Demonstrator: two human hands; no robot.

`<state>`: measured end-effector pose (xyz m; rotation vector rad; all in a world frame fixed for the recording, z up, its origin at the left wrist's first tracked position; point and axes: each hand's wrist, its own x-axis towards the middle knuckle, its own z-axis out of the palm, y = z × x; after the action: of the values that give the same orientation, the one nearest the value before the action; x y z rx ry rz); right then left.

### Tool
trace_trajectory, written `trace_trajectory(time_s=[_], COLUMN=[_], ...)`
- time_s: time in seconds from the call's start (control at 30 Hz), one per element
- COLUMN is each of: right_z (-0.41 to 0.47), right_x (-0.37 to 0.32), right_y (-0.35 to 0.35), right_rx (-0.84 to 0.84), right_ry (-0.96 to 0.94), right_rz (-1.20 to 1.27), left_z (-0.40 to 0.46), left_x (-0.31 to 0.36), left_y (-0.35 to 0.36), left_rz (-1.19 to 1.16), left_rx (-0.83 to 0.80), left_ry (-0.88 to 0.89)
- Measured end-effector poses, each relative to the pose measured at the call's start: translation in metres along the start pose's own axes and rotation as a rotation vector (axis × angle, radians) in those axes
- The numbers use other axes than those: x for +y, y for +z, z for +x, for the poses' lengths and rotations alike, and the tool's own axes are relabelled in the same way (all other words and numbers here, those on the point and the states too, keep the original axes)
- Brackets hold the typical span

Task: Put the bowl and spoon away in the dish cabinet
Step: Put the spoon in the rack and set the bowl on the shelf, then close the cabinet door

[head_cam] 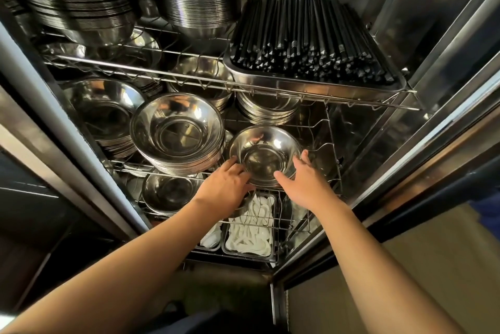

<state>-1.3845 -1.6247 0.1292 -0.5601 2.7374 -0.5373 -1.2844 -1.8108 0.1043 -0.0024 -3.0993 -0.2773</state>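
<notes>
bowl (264, 156) beside stacked bowls (178, 133) (touching), chopsticks (311, 38) overhead

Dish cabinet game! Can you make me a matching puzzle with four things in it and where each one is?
Things:
1. black chopsticks
2. bowl between the two hands
3. white spoons
4. tall bowl stack

Places:
A. metal tray on the bottom shelf
B. middle shelf, left of the held bowl
C. tray on the top shelf, right side
D. front of the middle shelf, right side

Pairs: 1-C, 2-D, 3-A, 4-B
</notes>
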Motion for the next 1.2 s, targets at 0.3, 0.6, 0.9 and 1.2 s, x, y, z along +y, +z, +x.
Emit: trace_trajectory(time_s=[0.3,0.6,0.9,1.2], right_z=[-0.006,-0.045,-0.188,-0.387], right_x=[0.005,-0.004,-0.032,-0.033], right_y=[0.011,-0.004,-0.016,-0.019], right_rx=[0.004,0.043,0.288,0.532], right_ry=[-0.072,-0.089,-0.071,0.037], right_rz=[-0.018,-0.069,-0.046,0.011], left_z=[-0.008,-0.032,-0.120,-0.212], left_x=[-0.004,0.004,0.012,0.091], left_y=[0.000,-0.034,-0.073,-0.086], left_rz=[-0.063,-0.037,-0.152,-0.322], left_rx=[0.024,0.063,0.106,0.077], left_ry=[-0.100,-0.166,0.002,0.277])
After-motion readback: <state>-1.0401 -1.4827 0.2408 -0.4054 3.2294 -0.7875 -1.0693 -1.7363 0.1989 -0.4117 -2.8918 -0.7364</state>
